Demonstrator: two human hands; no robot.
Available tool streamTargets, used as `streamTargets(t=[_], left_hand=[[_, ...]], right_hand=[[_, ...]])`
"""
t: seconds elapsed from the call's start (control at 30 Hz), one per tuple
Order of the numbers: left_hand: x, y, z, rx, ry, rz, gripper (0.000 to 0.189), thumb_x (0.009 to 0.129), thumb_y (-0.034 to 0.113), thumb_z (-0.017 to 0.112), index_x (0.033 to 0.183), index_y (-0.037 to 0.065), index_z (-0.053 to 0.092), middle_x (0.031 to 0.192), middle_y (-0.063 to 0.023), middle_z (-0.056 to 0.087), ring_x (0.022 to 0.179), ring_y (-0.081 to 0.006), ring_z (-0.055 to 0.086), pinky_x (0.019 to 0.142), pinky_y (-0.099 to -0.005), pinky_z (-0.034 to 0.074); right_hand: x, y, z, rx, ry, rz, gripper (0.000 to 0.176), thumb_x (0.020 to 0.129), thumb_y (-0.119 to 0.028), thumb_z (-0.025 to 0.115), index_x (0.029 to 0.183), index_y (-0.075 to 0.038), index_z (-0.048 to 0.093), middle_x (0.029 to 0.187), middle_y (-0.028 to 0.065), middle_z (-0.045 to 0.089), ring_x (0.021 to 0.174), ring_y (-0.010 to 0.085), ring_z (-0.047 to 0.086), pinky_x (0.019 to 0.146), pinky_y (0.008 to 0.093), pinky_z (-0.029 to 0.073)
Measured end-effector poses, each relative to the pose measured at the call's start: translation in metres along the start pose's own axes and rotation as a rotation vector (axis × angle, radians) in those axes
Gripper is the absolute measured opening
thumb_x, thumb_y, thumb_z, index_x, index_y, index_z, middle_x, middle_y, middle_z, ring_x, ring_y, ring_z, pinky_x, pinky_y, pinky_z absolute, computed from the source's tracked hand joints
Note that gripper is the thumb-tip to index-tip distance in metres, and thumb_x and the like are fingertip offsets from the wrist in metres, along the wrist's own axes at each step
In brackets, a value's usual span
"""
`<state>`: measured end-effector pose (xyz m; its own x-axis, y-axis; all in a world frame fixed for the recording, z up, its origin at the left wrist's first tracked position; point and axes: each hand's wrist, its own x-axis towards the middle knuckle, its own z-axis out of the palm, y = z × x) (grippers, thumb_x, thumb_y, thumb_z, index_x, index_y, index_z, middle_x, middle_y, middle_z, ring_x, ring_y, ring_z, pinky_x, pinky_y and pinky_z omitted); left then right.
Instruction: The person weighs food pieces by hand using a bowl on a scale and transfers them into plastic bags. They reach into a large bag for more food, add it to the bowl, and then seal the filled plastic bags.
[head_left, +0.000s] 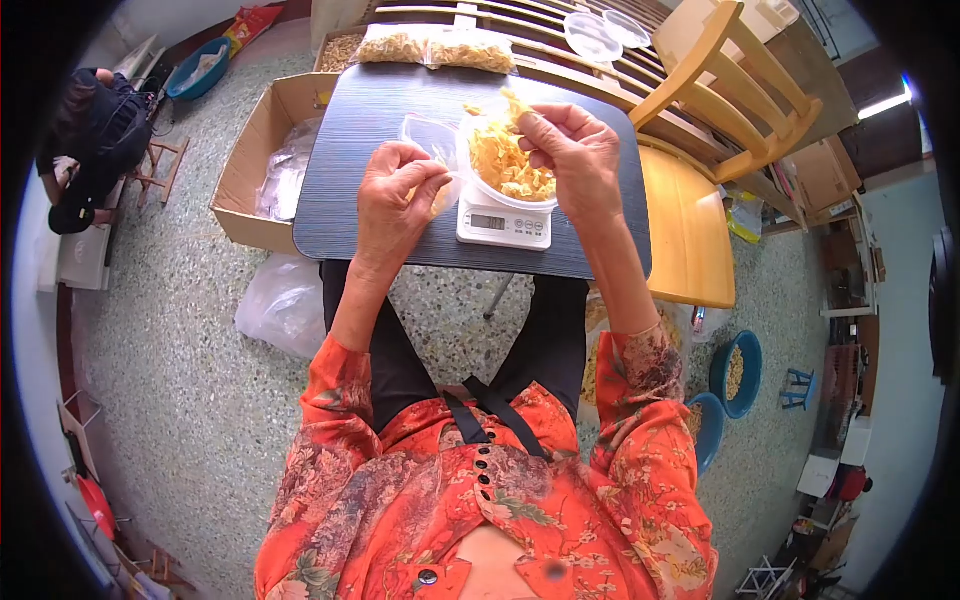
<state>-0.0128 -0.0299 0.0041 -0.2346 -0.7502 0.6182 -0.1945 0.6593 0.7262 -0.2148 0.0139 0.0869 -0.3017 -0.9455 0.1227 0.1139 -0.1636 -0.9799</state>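
My left hand (400,195) is closed, pinching the edge of a small clear plastic bag (430,134). A few yellowish pieces show low in the bag, partly behind my fingers. My right hand (575,155) is also closed, its thumb and fingertips around a dried yellow piece (514,103) held above a white plastic bowl (545,204). Thin, curled dried yellow pieces (500,160) fill much of this bowl. It rests on a white digital scale (505,234), whose small display I cannot read clearly. Under the scale is a dark striped table (345,150).
Two filled clear bags (470,50) lie at the table's far edge. A cardboard box (245,165) stands left, a wooden chair (690,235) right. Blue basins (750,390) sit on the floor at right. Another person (105,135) sits bent over at far left.
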Motion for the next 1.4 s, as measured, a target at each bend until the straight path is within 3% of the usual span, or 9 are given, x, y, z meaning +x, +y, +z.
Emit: streamTargets(t=[0.2, 0.27, 0.4, 0.57, 0.73, 1.03, 1.13, 1.2, 1.4], left_hand=[[-0.003, 0.001, 0.002, -0.036, 0.061, 0.007, 0.013, 0.076, 0.002, 0.079, 0.088, 0.002, 0.075, 0.089, -0.0072, 0.061, 0.084, -0.0218, 0.061, 0.073, -0.0325, 0.05], [-0.005, 0.0, -0.001, -0.041, 0.067, -0.005, 0.013, 0.076, 0.002, 0.079, 0.088, 0.002, 0.075, 0.089, -0.0072, 0.061, 0.084, -0.0218, 0.061, 0.073, -0.0323, 0.05], [-0.002, 0.0, -0.017, -0.002, 0.122, -0.025, 0.013, 0.077, 0.003, 0.08, 0.089, 0.002, 0.075, 0.091, -0.0076, 0.061, 0.085, -0.0216, 0.062, 0.075, -0.032, 0.05], [-0.004, -0.003, -0.017, 0.0, 0.194, -0.065, 0.012, 0.079, 0.002, 0.079, 0.091, 0.002, 0.075, 0.093, -0.0083, 0.062, 0.089, -0.0215, 0.063, 0.079, -0.0315, 0.05], [-0.007, 0.006, -0.014, -0.014, 0.137, -0.058, 0.014, 0.078, 0.002, 0.08, 0.092, 0.002, 0.075, 0.094, -0.0083, 0.062, 0.089, -0.0213, 0.062, 0.08, -0.0314, 0.05], [-0.004, 0.005, -0.015, 0.025, 0.118, -0.054, 0.014, 0.078, 0.002, 0.079, 0.092, 0.002, 0.075, 0.094, -0.0086, 0.063, 0.089, -0.0218, 0.063, 0.079, -0.032, 0.051], [-0.005, 0.004, -0.013, 0.003, 0.116, -0.059, 0.014, 0.078, 0.001, 0.079, 0.091, 0.002, 0.075, 0.093, -0.0087, 0.063, 0.089, -0.0219, 0.063, 0.079, -0.0322, 0.051], [-0.004, 0.004, -0.012, -0.01, 0.109, -0.065, 0.014, 0.078, 0.001, 0.079, 0.091, 0.002, 0.075, 0.093, -0.0088, 0.064, 0.089, -0.0219, 0.063, 0.079, -0.0323, 0.051], [-0.004, 0.005, -0.011, 0.008, 0.112, -0.052, 0.014, 0.078, 0.002, 0.079, 0.09, 0.002, 0.075, 0.092, -0.0088, 0.063, 0.088, -0.0219, 0.063, 0.078, -0.0324, 0.051]], right_hand=[[-0.003, 0.02, 0.034, -0.611, -0.121, -0.182, 0.024, 0.086, -0.013, 0.077, 0.103, 0.003, 0.072, 0.087, 0.0126, 0.075, 0.077, 0.013, 0.072, 0.065, 0.0259, 0.057], [-0.002, 0.022, 0.031, -0.573, -0.126, -0.152, 0.024, 0.087, -0.011, 0.075, 0.105, 0.004, 0.072, 0.089, 0.0144, 0.075, 0.077, 0.0134, 0.073, 0.066, 0.0263, 0.058], [0.009, 0.017, 0.0, -0.66, 0.117, -0.276, 0.015, 0.089, -0.006, 0.07, 0.101, 0.002, 0.073, 0.083, 0.0103, 0.075, 0.068, 0.0125, 0.07, 0.063, 0.0258, 0.057], [0.013, 0.021, -0.027, -1.184, -0.088, -0.378, 0.024, 0.086, -0.013, 0.075, 0.107, -0.002, 0.072, 0.091, 0.0106, 0.072, 0.067, 0.0145, 0.066, 0.067, 0.0292, 0.055], [0.024, 0.041, -0.026, -1.205, -0.126, -0.392, 0.03, 0.084, -0.017, 0.076, 0.11, -0.004, 0.072, 0.103, 0.0131, 0.068, 0.072, 0.0186, 0.066, 0.075, 0.0332, 0.054], [0.02, 0.041, -0.021, -1.271, -0.145, -0.338, 0.019, 0.081, -0.015, 0.079, 0.094, -0.003, 0.073, 0.089, 0.0109, 0.066, 0.074, 0.0191, 0.066, 0.073, 0.0322, 0.053], [0.02, 0.038, -0.026, -1.202, -0.131, -0.234, 0.016, 0.079, -0.015, 0.079, 0.09, -0.005, 0.072, 0.089, 0.0125, 0.069, 0.083, 0.0251, 0.069, 0.079, 0.0367, 0.054], [0.022, 0.04, -0.028, -1.116, -0.094, -0.316, 0.011, 0.083, -0.01, 0.077, 0.088, -0.001, 0.073, 0.08, 0.0101, 0.07, 0.071, 0.0138, 0.068, 0.066, 0.0278, 0.055], [0.028, 0.033, -0.036, -0.814, 0.09, -0.263, 0.011, 0.087, -0.009, 0.076, 0.093, 0.0, 0.072, 0.081, 0.0089, 0.073, 0.074, 0.0095, 0.069, 0.065, 0.0246, 0.056]])
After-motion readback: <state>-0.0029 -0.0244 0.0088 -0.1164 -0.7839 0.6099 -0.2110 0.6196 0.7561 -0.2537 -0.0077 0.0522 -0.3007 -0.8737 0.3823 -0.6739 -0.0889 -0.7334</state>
